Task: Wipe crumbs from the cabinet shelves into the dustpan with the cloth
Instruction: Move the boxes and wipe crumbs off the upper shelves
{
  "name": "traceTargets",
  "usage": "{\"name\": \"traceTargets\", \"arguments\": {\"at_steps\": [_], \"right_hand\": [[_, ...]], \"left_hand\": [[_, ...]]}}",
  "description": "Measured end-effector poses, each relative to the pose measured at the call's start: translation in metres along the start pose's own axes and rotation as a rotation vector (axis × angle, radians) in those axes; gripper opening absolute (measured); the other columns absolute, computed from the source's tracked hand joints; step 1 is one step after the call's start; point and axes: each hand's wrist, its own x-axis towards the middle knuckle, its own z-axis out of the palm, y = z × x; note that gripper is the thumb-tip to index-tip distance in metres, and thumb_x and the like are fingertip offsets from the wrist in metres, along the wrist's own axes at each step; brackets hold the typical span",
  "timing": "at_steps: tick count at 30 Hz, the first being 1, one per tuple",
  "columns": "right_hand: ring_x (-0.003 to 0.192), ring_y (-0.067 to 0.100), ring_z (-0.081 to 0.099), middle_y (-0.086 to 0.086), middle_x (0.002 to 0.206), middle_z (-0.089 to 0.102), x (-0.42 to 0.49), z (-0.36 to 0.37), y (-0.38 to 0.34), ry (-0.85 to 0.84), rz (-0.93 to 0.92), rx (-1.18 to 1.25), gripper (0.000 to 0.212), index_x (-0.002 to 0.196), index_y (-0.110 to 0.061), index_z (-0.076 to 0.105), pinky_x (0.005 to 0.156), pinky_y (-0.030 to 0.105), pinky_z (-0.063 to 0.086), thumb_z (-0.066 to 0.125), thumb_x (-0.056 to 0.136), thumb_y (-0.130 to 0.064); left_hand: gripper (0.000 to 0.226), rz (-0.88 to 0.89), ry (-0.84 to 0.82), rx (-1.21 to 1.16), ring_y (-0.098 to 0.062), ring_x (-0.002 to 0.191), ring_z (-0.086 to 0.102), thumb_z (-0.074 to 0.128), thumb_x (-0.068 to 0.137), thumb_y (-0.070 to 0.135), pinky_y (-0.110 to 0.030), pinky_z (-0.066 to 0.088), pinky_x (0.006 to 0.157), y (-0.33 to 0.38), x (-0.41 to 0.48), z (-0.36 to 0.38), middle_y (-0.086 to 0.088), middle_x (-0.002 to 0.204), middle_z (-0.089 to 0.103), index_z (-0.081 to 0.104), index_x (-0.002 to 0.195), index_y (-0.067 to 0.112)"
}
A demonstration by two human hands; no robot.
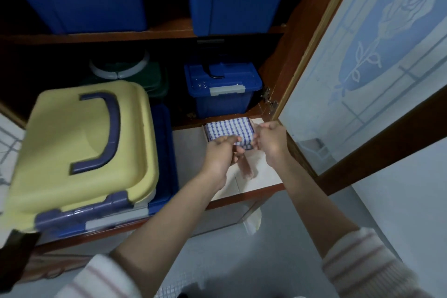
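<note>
Where the blue-and-white checked cloth (228, 128) lies: inside a pale-rimmed dustpan (205, 136), at the back right corner of the white-lined lower cabinet shelf (188, 152).
Left hand (222, 152): fingers curled, pinching the cloth's near edge.
Right hand (271, 143): fingers curled at the cloth's right edge; whether it grips cloth or rim cannot be told.
Shelf's left side: yellow-lidded blue plastic box (79, 143).

The cloth (228, 129) is covered along its near edge by the left hand (221, 155) and right hand (269, 143). A blurred brown object (246, 168) beneath the left hand is unidentifiable. The upper blue bin (238, 0) is cropped by the top edge.
</note>
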Motion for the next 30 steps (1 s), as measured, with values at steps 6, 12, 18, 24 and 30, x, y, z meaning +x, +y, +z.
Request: {"name": "traceTargets", "arguments": {"at_steps": [6,12,18,24,30], "right_hand": [[0.068,0.026,0.061,0.009,0.066,0.059,-0.075,0.019,-0.051,-0.24,-0.224,0.054,0.021,0.076,-0.01,0.058,0.067,0.034,0.051,0.046,0.089,0.0],[0.036,0.005,0.048,0.006,0.066,0.055,-0.121,0.068,-0.056,-0.444,-0.349,-0.124,0.022,0.077,-0.016,0.054,0.034,0.02,0.037,0.047,0.097,-0.01],[0.077,0.015,0.063,0.001,0.093,0.064,-0.134,0.101,-0.054,-0.477,-0.447,-0.255,0.034,0.132,-0.029,0.049,0.062,0.027,0.054,0.046,0.098,-0.028],[0.124,0.023,0.048,0.01,0.139,0.047,-0.14,0.117,-0.043,-0.39,-0.357,-0.271,0.048,0.146,-0.015,0.029,0.086,0.024,0.036,0.035,0.101,-0.033],[0.087,0.016,0.055,0.007,0.102,0.06,-0.141,0.121,-0.037,-0.284,-0.353,-0.262,0.041,0.117,-0.005,0.051,0.061,0.021,0.038,0.037,0.1,-0.038]], "left_hand": [[0.027,0.412,-0.172,0.238,-0.005,0.047,0.05,0.046,0.096,0.013,-0.012,0.039,0.047,0.065,-0.062,-0.03,0.003,0.048,0.05,0.058,0.072,0.013],[0.027,0.696,0.045,0.592,-0.001,0.068,0.059,0.046,0.096,0.009,-0.015,0.043,0.064,0.098,-0.097,-0.13,0.007,0.07,0.065,0.067,0.08,0.018],[0.042,0.585,0.563,1.235,-0.024,0.133,0.028,0.043,0.095,0.018,-0.028,0.024,0.107,0.086,-0.091,-0.219,-0.002,0.147,0.036,0.047,0.137,0.022],[0.062,0.322,0.631,0.912,-0.029,0.138,0.024,0.035,0.095,0.046,-0.043,0.025,0.11,0.073,-0.081,-0.223,-0.007,0.152,0.024,0.015,0.15,0.025],[0.074,0.102,0.692,0.96,-0.035,0.115,0.044,0.033,0.088,0.061,-0.043,0.039,0.093,0.077,-0.076,-0.221,-0.018,0.129,0.043,0.03,0.14,0.008]]}}
